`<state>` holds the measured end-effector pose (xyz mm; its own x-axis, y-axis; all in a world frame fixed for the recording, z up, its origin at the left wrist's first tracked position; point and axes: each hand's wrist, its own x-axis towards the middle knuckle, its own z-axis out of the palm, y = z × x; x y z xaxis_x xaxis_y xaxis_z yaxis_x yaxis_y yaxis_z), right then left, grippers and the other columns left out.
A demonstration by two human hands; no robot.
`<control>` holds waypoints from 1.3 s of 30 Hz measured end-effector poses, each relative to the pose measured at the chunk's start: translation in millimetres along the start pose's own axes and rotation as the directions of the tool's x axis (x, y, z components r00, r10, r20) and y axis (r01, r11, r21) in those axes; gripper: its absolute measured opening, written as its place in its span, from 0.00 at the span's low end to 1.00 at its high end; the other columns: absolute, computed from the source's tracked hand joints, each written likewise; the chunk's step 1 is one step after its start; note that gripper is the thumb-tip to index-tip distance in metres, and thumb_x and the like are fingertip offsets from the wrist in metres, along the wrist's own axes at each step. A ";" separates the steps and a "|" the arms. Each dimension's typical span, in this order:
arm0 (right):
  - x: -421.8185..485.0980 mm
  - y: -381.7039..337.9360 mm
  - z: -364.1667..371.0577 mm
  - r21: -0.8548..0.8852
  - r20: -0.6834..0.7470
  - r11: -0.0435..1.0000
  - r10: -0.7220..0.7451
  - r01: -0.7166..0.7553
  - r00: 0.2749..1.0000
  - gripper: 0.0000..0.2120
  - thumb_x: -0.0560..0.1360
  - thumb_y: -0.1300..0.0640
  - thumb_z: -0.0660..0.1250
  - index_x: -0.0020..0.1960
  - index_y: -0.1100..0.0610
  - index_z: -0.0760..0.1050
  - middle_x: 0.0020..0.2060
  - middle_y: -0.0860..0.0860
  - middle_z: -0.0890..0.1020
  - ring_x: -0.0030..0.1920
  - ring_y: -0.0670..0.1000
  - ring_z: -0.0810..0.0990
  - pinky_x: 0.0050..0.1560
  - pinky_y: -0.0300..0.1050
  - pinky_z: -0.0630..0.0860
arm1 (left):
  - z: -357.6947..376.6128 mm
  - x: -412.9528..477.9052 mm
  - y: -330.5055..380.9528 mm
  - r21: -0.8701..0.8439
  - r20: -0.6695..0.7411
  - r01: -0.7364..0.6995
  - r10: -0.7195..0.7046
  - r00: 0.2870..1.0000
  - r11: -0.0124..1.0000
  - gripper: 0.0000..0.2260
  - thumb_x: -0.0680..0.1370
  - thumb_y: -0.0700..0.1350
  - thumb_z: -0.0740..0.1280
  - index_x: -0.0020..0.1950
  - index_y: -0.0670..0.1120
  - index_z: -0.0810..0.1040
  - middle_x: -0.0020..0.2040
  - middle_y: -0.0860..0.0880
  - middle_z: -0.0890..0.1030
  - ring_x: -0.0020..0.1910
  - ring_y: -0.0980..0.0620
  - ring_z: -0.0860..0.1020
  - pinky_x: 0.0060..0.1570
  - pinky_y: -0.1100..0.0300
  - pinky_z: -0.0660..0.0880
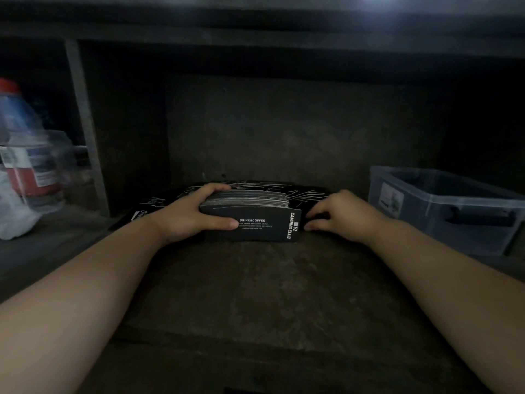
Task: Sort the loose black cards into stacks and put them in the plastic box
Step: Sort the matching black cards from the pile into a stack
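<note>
One stack (250, 214) is clasped in the left grip (196, 214); loose cards (301, 190) lie behind it. The right grip (341, 213) is spread, holding nothing; beyond it the box (443, 206) appears unfilled.

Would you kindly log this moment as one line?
left hand: gripping card stack | right hand: on loose cards | plastic box: right, open

A stack (250, 214) of black cards stood on edge, its front card printed "DRINK&COFFEE" and "CAMPING CLUB". Loose cards (298, 191) lay scattered flat behind it. The clear box (443, 206) sat open, well apart to the right.
</note>
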<state>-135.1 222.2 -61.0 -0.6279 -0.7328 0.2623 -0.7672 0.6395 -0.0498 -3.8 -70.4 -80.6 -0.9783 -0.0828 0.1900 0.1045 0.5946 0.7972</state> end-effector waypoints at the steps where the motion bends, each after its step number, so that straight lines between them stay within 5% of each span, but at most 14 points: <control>1: 1.3 -1.7 0.5 -0.041 -0.007 0.998 -0.046 0.045 0.999 0.14 0.75 0.45 0.70 0.59 0.48 0.82 0.52 0.46 0.85 0.53 0.48 0.81 0.57 0.46 0.76 | 0.4 -0.2 -0.2 -0.005 -0.006 -0.002 0.002 1.000 1.000 0.38 0.59 0.64 0.79 0.67 0.68 0.70 0.64 0.58 0.74 0.62 0.56 0.74 0.64 0.54 0.72; 5: 6.0 -5.0 8.5 -0.159 -0.045 0.978 -0.141 0.132 0.989 0.09 0.76 0.51 0.65 0.53 0.50 0.82 0.46 0.51 0.85 0.47 0.52 0.82 0.50 0.50 0.77 | 1.1 -2.0 -0.1 -0.006 -0.024 0.005 -0.005 1.000 1.000 0.39 0.56 0.65 0.78 0.66 0.68 0.70 0.64 0.58 0.74 0.62 0.56 0.74 0.64 0.55 0.71; 8: 8.5 0.5 12.9 -0.133 -0.101 0.985 -0.127 0.113 0.987 0.12 0.77 0.56 0.65 0.58 0.52 0.81 0.53 0.51 0.83 0.53 0.53 0.81 0.56 0.50 0.76 | 1.7 -1.9 2.0 -0.002 -0.023 0.004 -0.004 1.000 1.000 0.38 0.60 0.63 0.79 0.68 0.66 0.69 0.64 0.58 0.74 0.61 0.57 0.74 0.64 0.56 0.71; 12: 5.9 14.9 11.9 0.037 -0.340 0.996 -0.066 0.083 0.938 0.09 0.76 0.57 0.70 0.56 0.54 0.84 0.52 0.50 0.79 0.54 0.51 0.78 0.58 0.47 0.74 | 1.7 -2.2 2.0 0.002 -0.023 0.011 -0.011 1.000 1.000 0.39 0.60 0.63 0.80 0.68 0.66 0.69 0.63 0.58 0.75 0.61 0.57 0.75 0.65 0.54 0.72; 16: -0.1 10.7 1.9 0.503 -0.504 0.860 0.206 0.091 0.839 0.04 0.75 0.56 0.72 0.43 0.55 0.80 0.39 0.50 0.80 0.38 0.49 0.79 0.43 0.43 0.75 | 1.0 -1.3 3.1 -0.013 -0.009 0.025 -0.026 1.000 1.000 0.36 0.62 0.61 0.78 0.68 0.66 0.69 0.62 0.59 0.74 0.60 0.56 0.75 0.63 0.55 0.72; 19: -5.3 0.6 -10.5 0.817 -0.447 0.556 0.448 0.151 0.774 0.11 0.79 0.61 0.66 0.39 0.59 0.69 0.31 0.52 0.75 0.24 0.47 0.69 0.26 0.41 0.66 | 0.9 -0.5 1.5 -0.016 -0.009 0.013 -0.013 1.000 1.000 0.37 0.61 0.62 0.79 0.67 0.66 0.70 0.62 0.58 0.75 0.60 0.56 0.75 0.64 0.55 0.72; 22: -7.3 -2.3 -18.1 0.913 -0.358 0.366 0.509 0.180 0.783 0.12 0.79 0.63 0.60 0.38 0.57 0.65 0.46 0.51 0.86 0.22 0.47 0.67 0.23 0.42 0.61 | 1.2 -0.5 1.6 -0.023 -0.012 0.020 -0.020 1.000 1.000 0.36 0.61 0.60 0.79 0.67 0.65 0.70 0.62 0.57 0.76 0.60 0.56 0.76 0.64 0.55 0.72; 24: -6.8 -0.5 -18.1 0.935 -0.301 0.317 0.484 0.157 0.822 0.12 0.78 0.63 0.60 0.37 0.55 0.66 0.49 0.52 0.86 0.22 0.47 0.68 0.22 0.40 0.60 | 1.0 -0.5 2.0 -0.017 -0.008 0.024 -0.025 1.000 1.000 0.38 0.59 0.62 0.80 0.66 0.67 0.70 0.62 0.58 0.75 0.60 0.56 0.76 0.63 0.56 0.72; 27: -7.1 3.1 -17.2 0.956 -0.180 0.283 0.365 0.075 0.913 0.04 0.75 0.59 0.68 0.43 0.54 0.74 0.38 0.53 0.80 0.26 0.48 0.70 0.23 0.39 0.63 | 1.2 -1.9 2.5 -0.027 -0.007 0.026 -0.026 1.000 0.999 0.37 0.60 0.62 0.79 0.67 0.67 0.70 0.62 0.58 0.75 0.60 0.56 0.76 0.61 0.57 0.72; 29: -8.4 6.4 -15.8 0.973 -0.054 0.229 0.216 0.003 0.975 0.10 0.72 0.55 0.72 0.45 0.52 0.71 0.34 0.49 0.76 0.28 0.47 0.71 0.25 0.40 0.67 | 1.4 -2.1 2.9 -0.032 -0.007 0.028 -0.028 1.000 0.999 0.38 0.60 0.62 0.79 0.67 0.66 0.70 0.62 0.58 0.75 0.59 0.56 0.76 0.60 0.57 0.72; 32: -9.1 10.5 -11.9 0.947 0.071 0.309 0.068 -0.089 0.995 0.16 0.70 0.62 0.75 0.46 0.53 0.68 0.40 0.52 0.78 0.29 0.47 0.72 0.26 0.40 0.68 | 1.3 -2.7 2.9 -0.034 -0.007 0.024 -0.024 1.000 0.999 0.41 0.56 0.65 0.79 0.67 0.66 0.70 0.62 0.59 0.76 0.59 0.58 0.76 0.59 0.59 0.73; 35: -8.1 14.6 -8.5 0.833 0.167 0.520 0.091 -0.190 0.982 0.18 0.70 0.68 0.74 0.47 0.54 0.66 0.44 0.58 0.78 0.26 0.47 0.70 0.22 0.38 0.64 | 1.4 -1.6 1.3 -0.042 -0.018 0.025 -0.026 1.000 0.999 0.39 0.57 0.63 0.80 0.66 0.67 0.71 0.62 0.58 0.76 0.59 0.57 0.77 0.63 0.56 0.74; 39: -8.5 14.7 -10.7 0.749 0.221 0.612 0.130 -0.254 0.967 0.21 0.69 0.63 0.76 0.55 0.53 0.68 0.44 0.56 0.82 0.35 0.49 0.79 0.31 0.42 0.71 | 2.4 -2.2 3.0 -0.031 -0.019 0.024 -0.025 1.000 0.999 0.35 0.62 0.58 0.78 0.67 0.65 0.70 0.62 0.57 0.76 0.60 0.56 0.76 0.62 0.55 0.74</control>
<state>-139.6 240.3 -53.6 -0.7355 -0.6766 0.0341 -0.4085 0.4029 -0.8190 -1.8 -66.6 -80.0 -0.9770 -0.1126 0.1811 0.0864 0.5675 0.8188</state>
